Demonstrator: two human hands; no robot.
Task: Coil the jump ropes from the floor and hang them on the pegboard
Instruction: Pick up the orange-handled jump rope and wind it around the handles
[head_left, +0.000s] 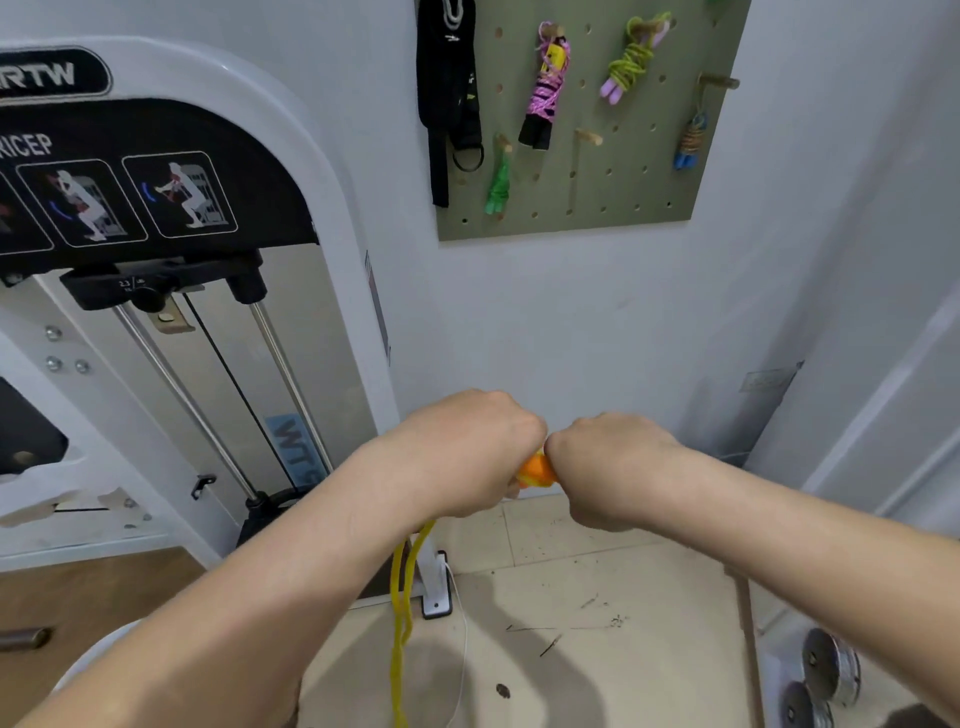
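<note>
The flat olive pegboard (649, 171) hangs at one o'clock, high above your fists. Your left hand (467, 452) and right hand (613, 467) are clenched knuckle to knuckle. The thin yellow rope (400, 613) dangles slack from the left fist toward six o'clock, not yet coiled, both fists grip the smooth orange handles (537, 470) (long axis nine-to-three), and a bare wooden peg (589, 136) waits at twelve.

Four coiled jump ropes (545, 85) on one pegboard (571, 208), one yellow rope (402, 597), seemingly two weight plates (828, 667).
</note>
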